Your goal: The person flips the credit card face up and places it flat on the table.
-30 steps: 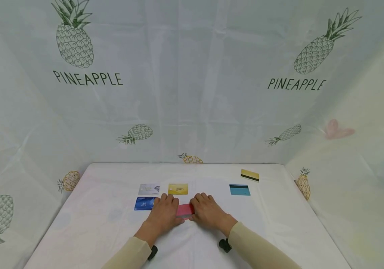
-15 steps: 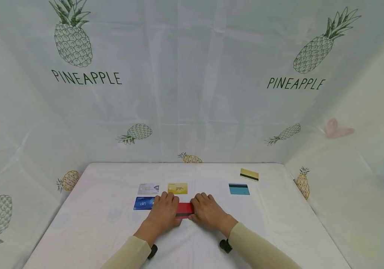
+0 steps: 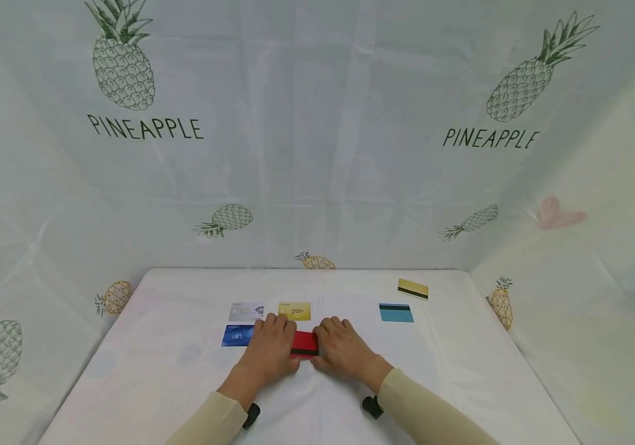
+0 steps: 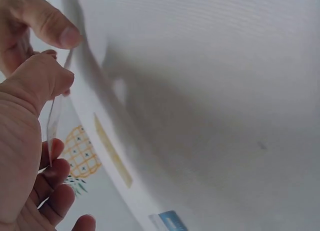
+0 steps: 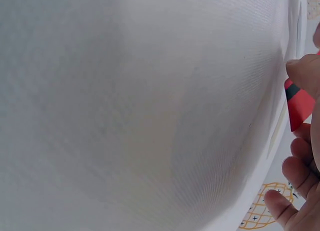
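Between both hands is a red card (image 3: 304,342) with a dark stripe along its near side. My left hand (image 3: 269,346) pinches its left end; in the left wrist view the card (image 4: 54,116) shows nearly edge-on between thumb and fingers. At the opposite end, my right hand (image 3: 345,349) grips the card, and the right wrist view shows a red corner (image 5: 301,110) between thumb and fingers. A blue card (image 3: 236,335) lies partly covered by the left hand. Just beyond the hands are a silver card (image 3: 247,312) and a yellow card (image 3: 294,310).
Farther right on the white-covered table (image 3: 462,371) lie a teal card (image 3: 396,316) and a gold card (image 3: 413,287), each with a dark stripe. A pineapple-print curtain (image 3: 317,154) rises behind and at the sides.
The red card has tilted, going from a pale, shiny look to deep red with a clear dark stripe, and has shifted slightly away. The left thumb has drawn in; both hands otherwise stay nearly in place.
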{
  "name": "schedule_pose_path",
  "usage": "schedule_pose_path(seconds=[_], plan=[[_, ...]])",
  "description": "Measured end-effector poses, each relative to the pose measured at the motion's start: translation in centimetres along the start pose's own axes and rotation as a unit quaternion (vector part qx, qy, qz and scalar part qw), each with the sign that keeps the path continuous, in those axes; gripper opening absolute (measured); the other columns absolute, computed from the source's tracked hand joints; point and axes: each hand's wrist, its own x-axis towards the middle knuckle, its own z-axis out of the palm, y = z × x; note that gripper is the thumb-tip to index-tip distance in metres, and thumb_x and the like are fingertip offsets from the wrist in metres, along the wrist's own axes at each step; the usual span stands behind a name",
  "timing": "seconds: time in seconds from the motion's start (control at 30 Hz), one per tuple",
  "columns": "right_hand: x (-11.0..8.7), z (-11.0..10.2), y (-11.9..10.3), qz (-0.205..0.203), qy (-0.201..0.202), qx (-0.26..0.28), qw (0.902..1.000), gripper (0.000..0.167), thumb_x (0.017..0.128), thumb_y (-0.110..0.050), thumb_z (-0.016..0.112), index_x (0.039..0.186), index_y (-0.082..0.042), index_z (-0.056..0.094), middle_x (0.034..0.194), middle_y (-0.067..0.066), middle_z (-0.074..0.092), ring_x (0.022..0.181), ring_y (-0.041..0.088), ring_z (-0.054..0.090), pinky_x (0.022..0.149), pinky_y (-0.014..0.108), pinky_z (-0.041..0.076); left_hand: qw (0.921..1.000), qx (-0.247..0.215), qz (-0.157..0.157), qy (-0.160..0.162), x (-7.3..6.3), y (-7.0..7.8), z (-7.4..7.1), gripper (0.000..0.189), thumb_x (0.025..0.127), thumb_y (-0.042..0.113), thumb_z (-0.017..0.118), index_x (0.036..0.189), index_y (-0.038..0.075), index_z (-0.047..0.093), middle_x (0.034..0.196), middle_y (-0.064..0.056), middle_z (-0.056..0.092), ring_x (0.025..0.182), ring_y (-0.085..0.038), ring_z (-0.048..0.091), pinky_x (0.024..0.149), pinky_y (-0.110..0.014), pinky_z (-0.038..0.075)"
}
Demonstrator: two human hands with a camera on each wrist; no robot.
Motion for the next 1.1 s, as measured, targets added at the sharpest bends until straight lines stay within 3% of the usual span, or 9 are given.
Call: schedule_pose_path(seconds=[0.33, 0.73, 1.1], plan=[[0.1, 0.2, 0.0, -0.015, 0.037, -0.018, 0.999, 0.052, 0.094, -0.052, 0.072, 0.126, -0.012, 0.064, 0.117, -0.001, 0.063, 0.104, 0.015, 0.054, 0.086, 0.031, 0.047, 0.9988, -0.004, 0.022, 0.043, 0.0, 0.4, -0.5, 0.064, 0.077, 0.044, 0.088, 0.124, 0.011, 0.058, 0.115, -0.007, 0.059, 0.108, -0.025, 0.048, 0.089, -0.046, 0.045], [0.0, 0.3, 0.0, -0.035, 0.05, -0.023, 0.9979, 0.054, 0.095, -0.054, 0.07, 0.129, -0.012, 0.063, 0.119, -0.001, 0.062, 0.107, 0.016, 0.055, 0.088, 0.031, 0.047, 0.9986, -0.013, 0.03, 0.042, 0.1, 0.9, -1.0, 0.067, 0.077, 0.042, 0.09, 0.128, 0.013, 0.058, 0.117, -0.004, 0.059, 0.112, -0.024, 0.049, 0.096, -0.046, 0.045], [0.0, 0.1, 0.2, -0.058, 0.073, -0.013, 0.9956, 0.058, 0.099, -0.056, 0.065, 0.133, -0.01, 0.062, 0.122, 0.0, 0.06, 0.109, 0.016, 0.054, 0.09, 0.032, 0.046, 0.9966, -0.031, 0.052, 0.056, 0.1, 1.5, -1.8, 0.065, 0.078, 0.046, 0.092, 0.124, 0.015, 0.058, 0.118, -0.002, 0.059, 0.11, -0.024, 0.049, 0.092, -0.043, 0.043]])
